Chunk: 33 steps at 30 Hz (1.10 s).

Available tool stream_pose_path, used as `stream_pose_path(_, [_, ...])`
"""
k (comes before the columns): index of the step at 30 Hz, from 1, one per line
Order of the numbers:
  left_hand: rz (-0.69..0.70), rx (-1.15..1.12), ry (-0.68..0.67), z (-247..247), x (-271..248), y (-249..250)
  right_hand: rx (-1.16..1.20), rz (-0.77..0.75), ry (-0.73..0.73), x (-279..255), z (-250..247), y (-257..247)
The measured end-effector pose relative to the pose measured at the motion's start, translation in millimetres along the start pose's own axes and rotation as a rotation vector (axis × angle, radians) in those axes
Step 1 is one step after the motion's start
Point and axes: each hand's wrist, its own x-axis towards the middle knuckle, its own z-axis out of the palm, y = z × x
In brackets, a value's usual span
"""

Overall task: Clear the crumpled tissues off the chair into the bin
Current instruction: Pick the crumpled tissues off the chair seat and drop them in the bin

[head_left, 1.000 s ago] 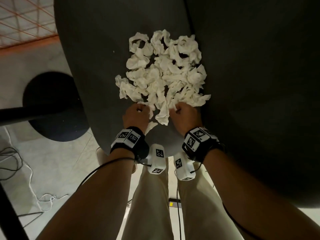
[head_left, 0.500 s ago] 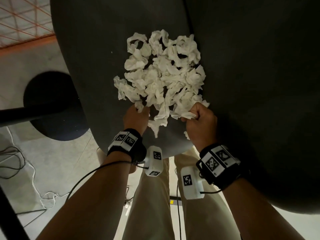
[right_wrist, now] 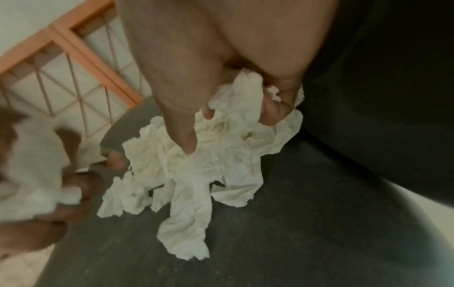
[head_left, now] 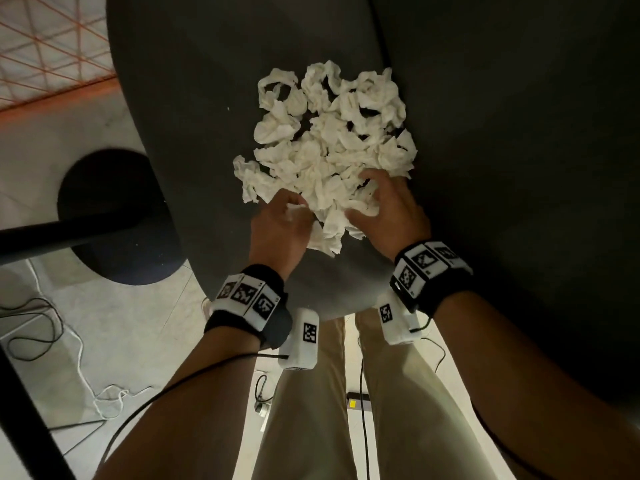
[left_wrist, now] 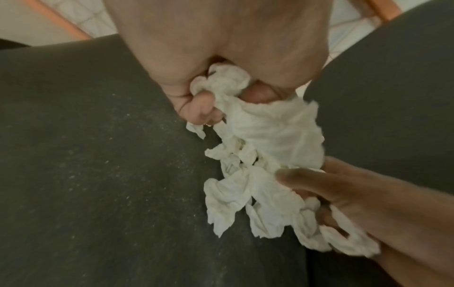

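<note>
Fingers (left_wrist: 203,108) of both hands clutch crumpled tissues (head_left: 329,150).

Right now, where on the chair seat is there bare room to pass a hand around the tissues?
Bare seat lies left of the tissue pile and at the near edge behind both wrists. It is crowded where the left hand and right hand grip tissues.

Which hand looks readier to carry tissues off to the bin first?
Probably the left hand: it already grips a wad of crumpled white tissues, while the right hand is mid-grab at the pile on the dark grey chair seat.
</note>
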Motion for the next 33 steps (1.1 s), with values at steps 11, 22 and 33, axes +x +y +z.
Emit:
stream_pose_path(11, [-0.029, 0.467, -0.131, 46, -4, -23, 0.031, 0.064, 0.031, 10, 5, -9])
stream_pose_path(22, [0.125, 0.125, 0.142, -2, -23, -30, 0.422, 0.128, 0.242, -26, 1, 7])
stream_pose_path(33, [0.062, -0.050, 0.039, -1, -15, 9, 0.137, 0.317, 0.036, -19, 16, 8])
